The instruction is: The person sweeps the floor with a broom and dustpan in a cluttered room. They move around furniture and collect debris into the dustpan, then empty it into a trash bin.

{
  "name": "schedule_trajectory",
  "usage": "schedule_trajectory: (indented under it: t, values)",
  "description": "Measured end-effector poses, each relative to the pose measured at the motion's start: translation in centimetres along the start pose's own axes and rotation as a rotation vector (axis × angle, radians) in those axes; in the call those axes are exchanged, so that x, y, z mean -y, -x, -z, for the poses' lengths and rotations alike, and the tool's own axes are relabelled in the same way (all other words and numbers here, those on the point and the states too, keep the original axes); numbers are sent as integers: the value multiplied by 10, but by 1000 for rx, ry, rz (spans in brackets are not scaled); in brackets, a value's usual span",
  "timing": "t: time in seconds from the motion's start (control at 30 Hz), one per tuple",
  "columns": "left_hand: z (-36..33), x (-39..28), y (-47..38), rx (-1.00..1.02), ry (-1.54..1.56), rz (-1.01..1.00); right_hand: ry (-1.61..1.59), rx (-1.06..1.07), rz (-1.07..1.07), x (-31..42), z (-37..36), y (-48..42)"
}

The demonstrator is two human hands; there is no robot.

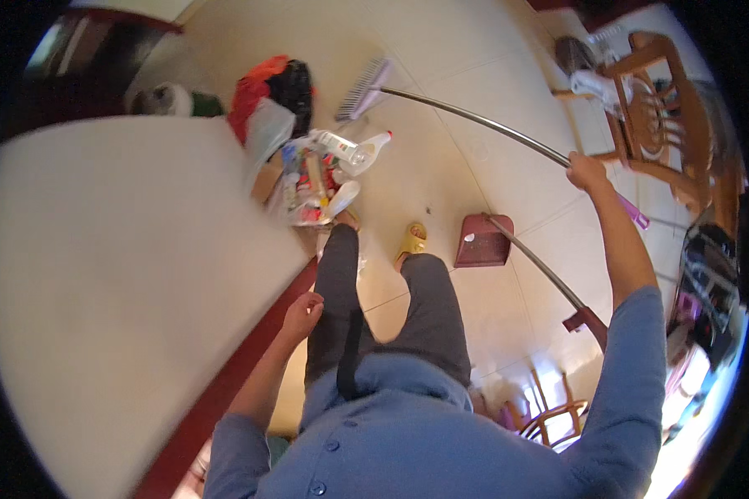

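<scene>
My right hand [587, 173] grips the metal pole of a broom [474, 117], whose purple handle end sticks out past my forearm. The broom's head [363, 89], with pale bristles, is at the floor beyond the bags. My left hand [303, 315] hangs beside my left thigh, fingers loosely curled, with nothing visible in it. To the right of my feet, a maroon long-handled dustpan [484, 242] stands on the floor, a small white scrap in it. A small dark bit [428, 211] lies on the tiles near my yellow slipper [416, 237].
A white table [118, 206] with a dark red edge fills the left side. Past its corner are a clear bag of bottles and packaging [312, 181] and red and black plastic bags [290, 93]. Wooden chairs [668, 125] stand at right, with another chair [552, 411] behind me.
</scene>
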State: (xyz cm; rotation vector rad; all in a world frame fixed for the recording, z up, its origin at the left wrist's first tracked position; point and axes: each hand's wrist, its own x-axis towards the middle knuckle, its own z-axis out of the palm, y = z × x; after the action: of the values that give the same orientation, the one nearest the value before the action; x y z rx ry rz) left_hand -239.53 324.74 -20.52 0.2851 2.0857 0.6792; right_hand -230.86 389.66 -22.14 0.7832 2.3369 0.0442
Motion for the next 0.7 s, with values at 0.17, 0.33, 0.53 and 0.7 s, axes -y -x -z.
schedule_trajectory:
  t: [0.17,0.33,0.53,0.7]
  values:
    - [-25,31,-133,91,-124,58,121,239,-118,-8,-110,-82]
    - [-48,60,-272,-158,-2,-150,175,-26,-176,46,-260,-176]
    - [-43,70,-334,146,-176,-275,-29,-17,-374,62,-361,-309]
    - [-17,64,-476,-150,-567,-552,-502,-270,-314,130,-431,-351]
